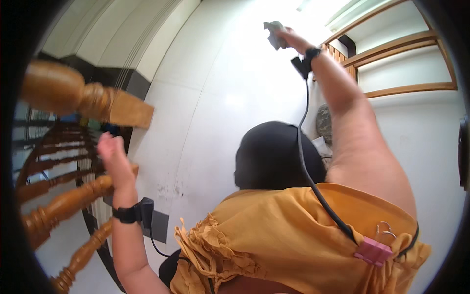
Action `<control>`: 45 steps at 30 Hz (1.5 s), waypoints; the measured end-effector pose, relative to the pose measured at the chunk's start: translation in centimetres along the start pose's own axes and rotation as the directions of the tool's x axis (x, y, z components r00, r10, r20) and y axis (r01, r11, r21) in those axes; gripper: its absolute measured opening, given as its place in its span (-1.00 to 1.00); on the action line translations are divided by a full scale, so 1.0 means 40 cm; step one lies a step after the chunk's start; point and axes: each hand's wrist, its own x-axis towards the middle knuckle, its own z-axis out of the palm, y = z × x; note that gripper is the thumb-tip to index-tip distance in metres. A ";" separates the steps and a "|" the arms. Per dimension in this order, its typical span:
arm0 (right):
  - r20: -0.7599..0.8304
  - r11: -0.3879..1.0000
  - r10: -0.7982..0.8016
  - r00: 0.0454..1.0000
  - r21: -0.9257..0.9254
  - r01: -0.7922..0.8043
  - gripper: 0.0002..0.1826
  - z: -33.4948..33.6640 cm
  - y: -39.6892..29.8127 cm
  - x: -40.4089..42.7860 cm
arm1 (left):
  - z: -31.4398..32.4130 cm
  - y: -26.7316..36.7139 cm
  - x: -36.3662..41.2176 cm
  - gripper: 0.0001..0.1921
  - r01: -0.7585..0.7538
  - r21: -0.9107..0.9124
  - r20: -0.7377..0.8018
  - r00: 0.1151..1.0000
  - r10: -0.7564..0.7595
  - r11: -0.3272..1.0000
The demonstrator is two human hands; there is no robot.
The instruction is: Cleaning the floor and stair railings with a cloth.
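Observation:
A crumpled grey cloth [274,33] is held in my right hand [290,38], at arm's length over the white floor [220,92] at the top of the view. Glare brightens the surface around it. My left hand [112,150] is raised at the left beside turned wooden balusters [73,196]. Its fingers are blurred and a little apart, with nothing visible in them. I cannot tell whether it touches the wood. Black straps with small devices sit on both wrists, the left device [147,211] and the right device [302,67].
A thick wooden post [125,106] with a square block juts in from the left. Wooden frames [396,47] stand at upper right. A black cable [304,147] runs from my right wrist to a pink clip [374,251] on my yellow top. A dark rounded object [324,123] lies beside my right arm.

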 end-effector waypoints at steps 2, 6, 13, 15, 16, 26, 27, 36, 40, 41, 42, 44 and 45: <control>-0.371 0.984 0.172 0.912 0.012 -0.180 -0.48 -0.063 0.267 -0.093 | 0.066 0.144 0.056 -0.39 -0.124 0.045 -0.192 0.973 0.130 0.991; -0.786 0.852 0.068 0.615 -0.275 -0.446 -0.22 0.061 0.502 -0.221 | 0.037 0.303 0.148 -0.23 -0.327 -0.001 -0.415 0.860 0.297 0.945; -0.832 0.706 0.219 0.509 -0.225 -0.672 -0.21 0.204 0.622 -0.165 | 0.193 0.435 0.143 -0.37 -0.236 0.213 -0.575 0.754 0.317 0.948; -0.829 0.708 0.061 0.556 -0.357 -0.609 -0.34 0.178 0.604 -0.090 | 0.308 0.407 0.094 -0.46 -0.383 0.536 -0.459 0.616 0.640 0.753; -0.763 0.778 -0.070 0.642 -0.445 -0.444 -0.47 0.195 0.586 -0.050 | 0.356 0.370 0.083 -0.48 -0.603 0.342 -0.142 0.725 0.674 0.720; 0.381 0.689 -0.528 0.759 -0.330 0.645 -0.49 0.567 0.316 -0.085 | 0.754 -0.158 0.021 -0.28 -0.498 0.554 0.798 0.545 -0.256 0.667; 0.145 0.769 -0.525 0.839 -0.341 0.540 -0.47 0.497 0.354 -0.081 | 0.755 -0.185 0.039 -0.25 -0.450 0.655 0.731 0.580 -0.359 0.608; -0.885 0.603 0.401 0.236 0.061 -0.796 -0.52 0.038 0.659 -0.301 | 0.780 -0.274 0.118 -0.12 -0.273 0.879 0.469 0.636 -0.612 0.390; -0.600 0.772 -0.075 0.797 -0.541 -0.334 -0.62 0.210 0.553 -0.202 | 0.787 -0.304 0.120 -0.04 -0.261 0.882 0.458 0.670 -0.584 0.393; -0.371 0.815 -0.093 0.924 -0.561 -0.144 -0.58 0.260 0.524 -0.179 | 0.793 -0.305 0.119 -0.04 -0.267 0.881 0.462 0.669 -0.582 0.392; -0.222 0.777 -0.263 0.939 -0.626 0.070 -0.59 0.330 0.512 -0.166 | 0.795 -0.307 0.115 -0.02 -0.262 0.879 0.462 0.670 -0.581 0.397; 0.176 0.764 -0.404 0.898 -0.475 0.437 -0.53 0.418 0.439 -0.136 | 0.780 -0.311 0.117 0.00 -0.247 0.884 0.449 0.685 -0.573 0.397; 0.215 0.749 -0.469 0.856 -0.416 0.515 -0.48 0.434 0.411 -0.121 | 0.777 -0.308 0.116 0.02 -0.267 0.881 0.462 0.655 -0.597 0.390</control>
